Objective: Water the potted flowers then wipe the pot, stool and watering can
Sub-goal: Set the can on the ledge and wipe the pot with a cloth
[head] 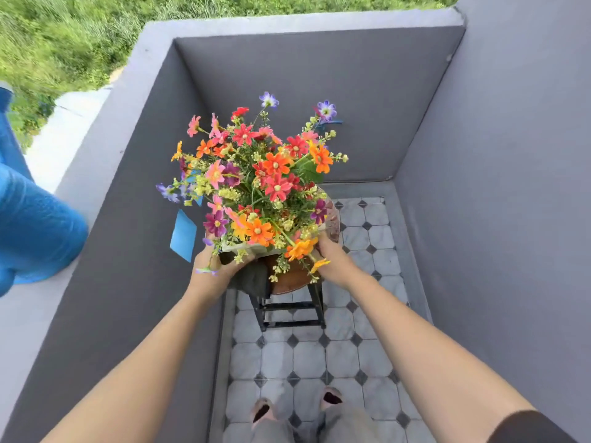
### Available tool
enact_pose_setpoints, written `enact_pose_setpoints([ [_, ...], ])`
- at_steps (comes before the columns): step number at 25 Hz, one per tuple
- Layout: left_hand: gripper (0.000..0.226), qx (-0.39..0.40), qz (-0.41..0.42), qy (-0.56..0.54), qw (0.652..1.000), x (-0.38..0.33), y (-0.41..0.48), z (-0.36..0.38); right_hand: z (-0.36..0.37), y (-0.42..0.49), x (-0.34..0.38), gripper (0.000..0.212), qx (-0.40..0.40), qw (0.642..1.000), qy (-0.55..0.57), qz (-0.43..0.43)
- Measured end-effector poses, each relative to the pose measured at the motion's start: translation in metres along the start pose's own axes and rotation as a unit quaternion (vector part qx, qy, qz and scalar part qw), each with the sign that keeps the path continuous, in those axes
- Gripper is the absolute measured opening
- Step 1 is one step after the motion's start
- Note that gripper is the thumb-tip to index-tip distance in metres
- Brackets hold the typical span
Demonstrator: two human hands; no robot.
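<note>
Both hands, left hand (212, 266) and right hand (332, 260), clasp the pale pot of bright mixed flowers (256, 174) above the round brown wooden stool (292, 278). Top-heavy, it could tip if either grip slackens

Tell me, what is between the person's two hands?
In the head view, the clear flower pot of colourful flowers sits between the left hand and right hand, above the round brown wooden stool.

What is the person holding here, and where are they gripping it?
The flower pot, gripped at its rim: left hand on one side, right hand on the other, above the stool.
</note>
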State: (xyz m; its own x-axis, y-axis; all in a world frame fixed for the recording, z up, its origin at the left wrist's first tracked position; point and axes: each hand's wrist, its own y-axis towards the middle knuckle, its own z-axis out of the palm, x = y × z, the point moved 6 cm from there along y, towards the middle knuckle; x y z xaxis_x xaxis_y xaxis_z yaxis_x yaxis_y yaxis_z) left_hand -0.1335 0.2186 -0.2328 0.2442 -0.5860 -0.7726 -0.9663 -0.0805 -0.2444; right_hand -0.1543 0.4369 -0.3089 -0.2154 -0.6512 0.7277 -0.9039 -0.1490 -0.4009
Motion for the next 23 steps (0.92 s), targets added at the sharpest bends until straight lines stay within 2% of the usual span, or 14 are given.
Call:
enact_pose_setpoints([
  [3, 0.041, -0.028, 0.0, -0.022, 0.999, 0.003, 0.004, -0.003, 0.003, 0.0, 0.008, 0.053, 0.007, 0.999, 0.045, -0.003],
  [5, 0.039, -0.04, 0.016, -0.037, 0.998, 0.0, 0.007, -0.012, -0.001, -0.002, 0.017, 0.055, -0.008, 0.998, 0.069, -0.006],
  [10, 0.038, -0.026, 0.028, -0.066, 0.997, -0.012, 0.023, -0.034, -0.017, 0.005, 0.047, 0.07, -0.023, 0.997, 0.069, -0.024],
  [13, 0.034, -0.002, 0.025, -0.069, 0.997, -0.016, 0.029, -0.038, -0.013, 0.027, 0.038, 0.083, -0.017, 0.993, 0.114, -0.003],
  [15, 0.034, 0.004, 0.027, -0.086, 0.996, -0.014, 0.032, -0.037, -0.009, 0.03, 0.036, 0.077, -0.007, 0.987, 0.161, -0.003],
  [18, 0.042, -0.008, 0.004, -0.144, 0.99, -0.004, 0.034, -0.035, -0.012, 0.017, 0.052, 0.045, -0.011, 0.959, 0.283, -0.011],
  [20, 0.047, -0.003, -0.026, -0.214, 0.976, 0.004, 0.032, -0.034, -0.012, 0.012, 0.058, 0.048, -0.016, 0.932, 0.361, -0.018],
  [22, 0.047, -0.005, -0.058, -0.334, 0.941, 0.011, 0.027, -0.031, -0.014, 0.009, 0.064, 0.059, -0.034, 0.925, 0.379, -0.028],
  [23, 0.039, -0.023, -0.074, -0.393, 0.916, 0.014, 0.024, -0.03, -0.015, 0.007, 0.068, 0.07, -0.038, 0.924, 0.379, -0.039],
])
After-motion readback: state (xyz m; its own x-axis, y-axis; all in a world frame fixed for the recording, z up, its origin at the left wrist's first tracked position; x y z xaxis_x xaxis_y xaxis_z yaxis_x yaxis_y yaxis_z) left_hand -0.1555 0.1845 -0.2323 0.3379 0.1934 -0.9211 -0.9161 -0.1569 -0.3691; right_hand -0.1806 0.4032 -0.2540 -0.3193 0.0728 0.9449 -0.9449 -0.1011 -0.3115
